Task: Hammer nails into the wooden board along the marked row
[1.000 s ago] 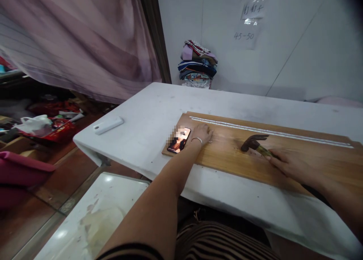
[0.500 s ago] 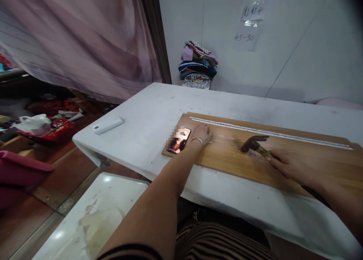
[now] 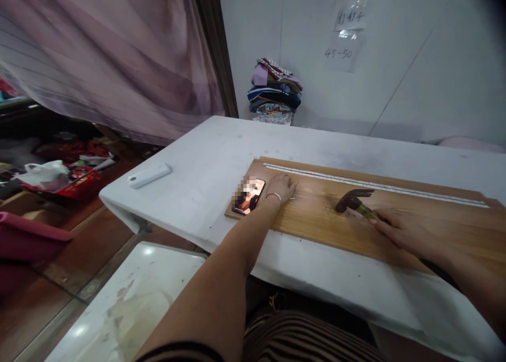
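My right hand (image 3: 395, 229) grips the handle of a claw hammer (image 3: 351, 199), whose dark head is at the wooden board (image 3: 312, 222). Whether the head touches the wood I cannot tell. My left hand (image 3: 282, 187), with a bracelet at its wrist, lies flat on the board with its fingers stretched out. Beside its wrist a thin metal nail (image 3: 293, 198) shows on the wood. Just left of that hand a phone (image 3: 253, 198) lies on the board's left end, its screen lit. Two white measuring strips (image 3: 371, 184) run along the far side of the board.
The board lies on a white table (image 3: 190, 156). A white oblong object (image 3: 149, 176) is near the table's left corner. Behind stands a stack of folded cloths (image 3: 274, 90) against the wall. At lower left is a white stool-like surface (image 3: 158, 267); a pink curtain (image 3: 130, 51) hangs at left.
The view has shifted very slightly. Both hands, the hammer and the phone keep their places on the board.
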`<state>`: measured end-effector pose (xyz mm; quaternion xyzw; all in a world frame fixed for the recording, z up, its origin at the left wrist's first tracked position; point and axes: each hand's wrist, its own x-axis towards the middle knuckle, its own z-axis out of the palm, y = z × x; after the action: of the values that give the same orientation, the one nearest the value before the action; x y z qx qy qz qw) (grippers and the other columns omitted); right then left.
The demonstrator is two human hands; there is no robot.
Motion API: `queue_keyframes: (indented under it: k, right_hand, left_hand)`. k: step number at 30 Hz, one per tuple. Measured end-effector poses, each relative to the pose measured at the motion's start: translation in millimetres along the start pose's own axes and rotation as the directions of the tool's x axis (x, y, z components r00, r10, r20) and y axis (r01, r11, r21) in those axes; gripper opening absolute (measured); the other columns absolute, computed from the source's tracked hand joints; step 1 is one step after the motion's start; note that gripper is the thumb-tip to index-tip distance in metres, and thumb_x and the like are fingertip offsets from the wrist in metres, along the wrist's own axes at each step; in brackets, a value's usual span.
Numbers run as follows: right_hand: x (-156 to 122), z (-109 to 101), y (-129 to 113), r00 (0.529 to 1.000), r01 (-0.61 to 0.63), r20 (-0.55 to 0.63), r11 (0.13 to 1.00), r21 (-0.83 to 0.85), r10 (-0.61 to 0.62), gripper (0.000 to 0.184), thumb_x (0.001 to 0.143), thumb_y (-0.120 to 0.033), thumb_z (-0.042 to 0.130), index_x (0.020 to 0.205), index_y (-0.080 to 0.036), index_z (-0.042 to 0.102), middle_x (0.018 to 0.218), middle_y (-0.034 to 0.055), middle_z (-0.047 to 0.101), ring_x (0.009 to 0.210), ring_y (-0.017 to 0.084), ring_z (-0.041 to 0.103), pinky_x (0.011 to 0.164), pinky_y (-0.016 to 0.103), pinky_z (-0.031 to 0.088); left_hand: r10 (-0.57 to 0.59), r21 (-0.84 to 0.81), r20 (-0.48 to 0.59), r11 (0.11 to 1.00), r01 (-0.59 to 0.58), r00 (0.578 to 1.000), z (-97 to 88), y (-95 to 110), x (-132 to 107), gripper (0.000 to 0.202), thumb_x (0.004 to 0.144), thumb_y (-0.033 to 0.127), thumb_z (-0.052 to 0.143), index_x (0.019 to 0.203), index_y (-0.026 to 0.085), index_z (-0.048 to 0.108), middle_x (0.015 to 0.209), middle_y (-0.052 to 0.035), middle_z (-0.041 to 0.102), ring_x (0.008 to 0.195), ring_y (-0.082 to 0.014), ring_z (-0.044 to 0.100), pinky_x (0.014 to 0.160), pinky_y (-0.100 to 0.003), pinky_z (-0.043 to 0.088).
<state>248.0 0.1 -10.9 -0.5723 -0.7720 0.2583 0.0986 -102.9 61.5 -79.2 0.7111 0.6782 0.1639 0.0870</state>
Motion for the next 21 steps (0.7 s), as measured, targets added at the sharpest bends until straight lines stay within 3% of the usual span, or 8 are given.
queue_keyframes:
  k: [6,12,15,21]
  right_hand:
    - [-0.5,2.1,2.9,1.000,-0.010,-0.027,1.000,0.025,0.010,0.050,0.086,-0.068,0.048,0.098,-0.024,0.070,0.071,0.0070,0.066,0.072,0.029,0.064,0.067,0.040,0.051]
    - [0.1,0.8,-0.5,0.999,-0.033,0.029,0.999,0.006,0.033,0.042,0.086,-0.064,0.049,0.087,-0.025,0.066,0.064,0.0054,0.060,0.060,0.025,0.057,0.060,0.038,0.047]
    - [-0.1,2.2,1.0,1.000,-0.022,0.003,1.000,0.006,0.022,0.043,0.085,-0.064,0.047,0.087,-0.025,0.065,0.059,0.0040,0.057,0.055,0.023,0.054,0.056,0.036,0.044]
    - [-2.5,-3.1,-5.9,0.999,0.016,0.035,1.000,0.021,-0.017,0.042,0.089,-0.063,0.049,0.081,-0.025,0.061,0.060,0.0017,0.057,0.055,0.020,0.054,0.055,0.033,0.045]
  left_hand:
    - [0.000,-0.019,-0.003,1.000,0.000,1.000,2.7,-2.1,1.6,0.037,0.104,0.041,0.048,0.114,0.014,0.071,0.131,-0.0150,0.070,0.128,-0.0284,0.060,0.114,-0.040,0.044]
    - [0.005,-0.028,-0.010,1.000,-0.005,1.000,4.7,-3.9,2.9,0.036,0.103,0.042,0.049,0.112,0.015,0.071,0.129,-0.0149,0.070,0.125,-0.0283,0.061,0.112,-0.041,0.044]
    - [0.002,-0.027,-0.011,1.000,-0.002,1.000,3.8,-3.0,2.3,0.036,0.104,0.042,0.049,0.112,0.015,0.071,0.128,-0.0147,0.070,0.124,-0.0279,0.061,0.111,-0.040,0.045]
    - [0.000,-0.007,0.001,1.000,0.000,1.000,-0.2,0.5,1.0,0.036,0.104,0.041,0.048,0.111,0.015,0.072,0.129,-0.0152,0.070,0.127,-0.0281,0.060,0.113,-0.039,0.044]
